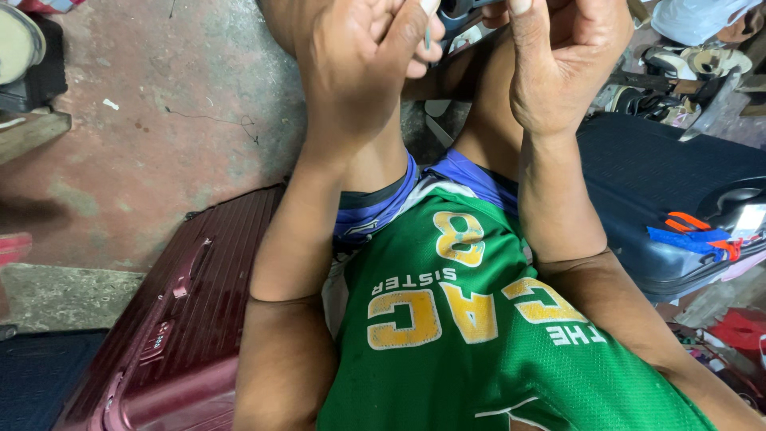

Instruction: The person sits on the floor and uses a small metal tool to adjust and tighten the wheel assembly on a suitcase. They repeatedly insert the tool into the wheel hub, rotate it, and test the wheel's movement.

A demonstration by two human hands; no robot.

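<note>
Both hands, left (359,64) and right (562,60), pinch a small dark part (459,9) at frame edge; it could slip onto the floor (159,120)

You have two hands raised: the left hand (359,60) and the right hand (562,56). Two suitcases flank your green jersey (479,343): one maroon suitcase (187,319) to its left, one dark blue suitcase (662,179) to its right. One small dark object (456,8) sits between your fingertips.

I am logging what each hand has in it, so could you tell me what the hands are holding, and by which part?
Both the left hand and right hand pinch a small dark object at the frame's top edge. It is mostly cut off, so its kind and the gripped part cannot be told.
</note>
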